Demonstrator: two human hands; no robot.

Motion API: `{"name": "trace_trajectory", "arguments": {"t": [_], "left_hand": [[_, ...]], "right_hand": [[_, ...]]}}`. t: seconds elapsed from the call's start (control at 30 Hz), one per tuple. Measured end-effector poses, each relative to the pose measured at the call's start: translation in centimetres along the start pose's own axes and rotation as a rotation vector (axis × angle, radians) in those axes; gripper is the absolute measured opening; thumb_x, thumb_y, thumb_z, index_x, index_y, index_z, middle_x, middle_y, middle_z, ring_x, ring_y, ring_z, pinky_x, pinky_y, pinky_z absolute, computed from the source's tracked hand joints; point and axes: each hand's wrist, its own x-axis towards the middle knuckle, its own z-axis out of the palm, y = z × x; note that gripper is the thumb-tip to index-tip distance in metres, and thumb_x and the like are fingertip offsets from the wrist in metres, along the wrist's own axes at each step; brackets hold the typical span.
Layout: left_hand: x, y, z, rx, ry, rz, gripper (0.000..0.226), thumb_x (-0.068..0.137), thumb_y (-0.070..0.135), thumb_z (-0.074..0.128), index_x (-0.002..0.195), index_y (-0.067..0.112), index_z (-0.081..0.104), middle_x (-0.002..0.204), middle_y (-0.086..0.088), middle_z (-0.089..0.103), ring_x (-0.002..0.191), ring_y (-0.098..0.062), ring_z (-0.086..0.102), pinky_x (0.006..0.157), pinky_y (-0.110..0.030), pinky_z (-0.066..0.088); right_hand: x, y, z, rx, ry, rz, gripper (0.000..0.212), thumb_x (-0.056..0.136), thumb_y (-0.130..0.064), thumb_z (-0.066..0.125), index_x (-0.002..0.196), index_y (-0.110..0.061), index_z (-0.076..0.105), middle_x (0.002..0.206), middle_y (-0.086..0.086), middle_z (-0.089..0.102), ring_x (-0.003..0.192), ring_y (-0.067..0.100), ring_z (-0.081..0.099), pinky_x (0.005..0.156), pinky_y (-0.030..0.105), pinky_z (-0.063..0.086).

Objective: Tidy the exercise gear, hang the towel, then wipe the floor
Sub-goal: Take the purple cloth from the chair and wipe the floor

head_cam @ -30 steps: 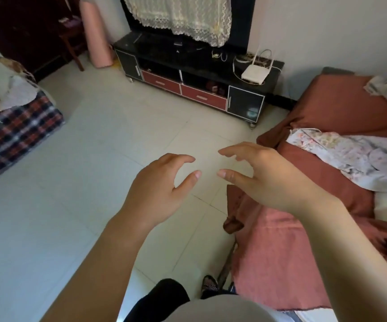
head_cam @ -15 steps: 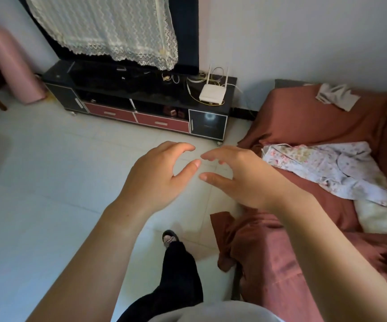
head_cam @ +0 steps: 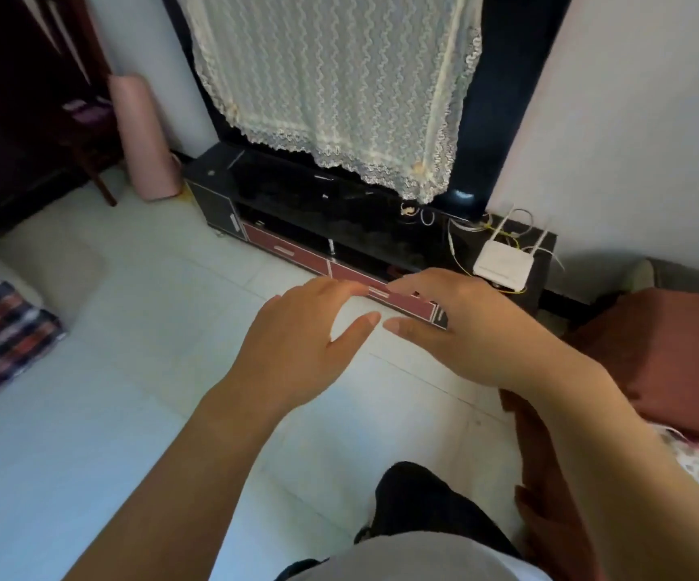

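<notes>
Pale floor (head_cam: 109, 371) lies under your left hand (head_cam: 297, 350) and right hand (head_cam: 469, 333), both empty, fingers loosely curved, thumb tips nearly meeting; the mat (head_cam: 142, 140) stands upright at the floor's far edge, beside the stand (head_cam: 280, 195)

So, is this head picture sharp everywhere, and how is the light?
Head view: blur smears the plaid blanket at the left edge. Head view: the wide lens makes the television frame lean. Head view: the dark furniture top left is underexposed; the tiled floor looks bluish.
</notes>
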Motion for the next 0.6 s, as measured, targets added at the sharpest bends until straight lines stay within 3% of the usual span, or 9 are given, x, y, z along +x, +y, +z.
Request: {"name": "trace_trajectory", "arguments": {"t": [0.13, 0.3, 0.47, 0.6], "left_hand": [[4.9, -5.0, -2.1, -0.001, 0.028, -0.105, 0.056, 0.084, 0.061, 0.027, 0.133, 0.037, 0.041, 0.139, 0.015, 0.044, 0.125, -0.006, 0.042, 0.105, -0.029, 0.032], [13.9, -10.9, -3.7, 0.000, 0.091, -0.185, 0.044, 0.091, 0.053, 0.037, 0.131, 0.037, 0.044, 0.134, 0.015, 0.049, 0.118, -0.006, 0.047, 0.090, -0.017, 0.028], [23.2, -16.5, -6.2, 0.016, 0.080, -0.274, 0.046, 0.091, 0.054, 0.035, 0.132, 0.036, 0.043, 0.135, 0.015, 0.048, 0.119, -0.004, 0.047, 0.091, -0.016, 0.030], [27.5, -21.1, -8.3, 0.006, 0.093, -0.385, 0.046, 0.090, 0.056, 0.034, 0.132, 0.037, 0.042, 0.134, 0.016, 0.048, 0.114, -0.003, 0.049, 0.090, -0.016, 0.031]], "right_hand": [[9.0, -0.6, 0.0, 0.029, -0.068, -0.090, 0.050, 0.084, -0.058, 0.048, 0.130, -0.037, 0.047, 0.129, -0.022, 0.048, 0.114, -0.001, 0.047, 0.096, 0.023, 0.041], [20.9, 0.6, -0.5, 0.049, -0.121, -0.169, 0.054, 0.081, -0.061, 0.047, 0.128, -0.036, 0.049, 0.127, -0.019, 0.050, 0.114, 0.000, 0.048, 0.097, 0.029, 0.043], [33.5, 2.1, -2.3, 0.002, -0.186, -0.192, 0.052, 0.083, -0.055, 0.050, 0.129, -0.031, 0.048, 0.127, -0.013, 0.052, 0.109, 0.007, 0.052, 0.094, 0.031, 0.045], [42.5, 1.3, -2.1, -0.023, -0.269, -0.250, 0.053, 0.085, -0.053, 0.051, 0.132, -0.030, 0.046, 0.132, -0.013, 0.049, 0.116, 0.004, 0.048, 0.097, 0.025, 0.041]]}}
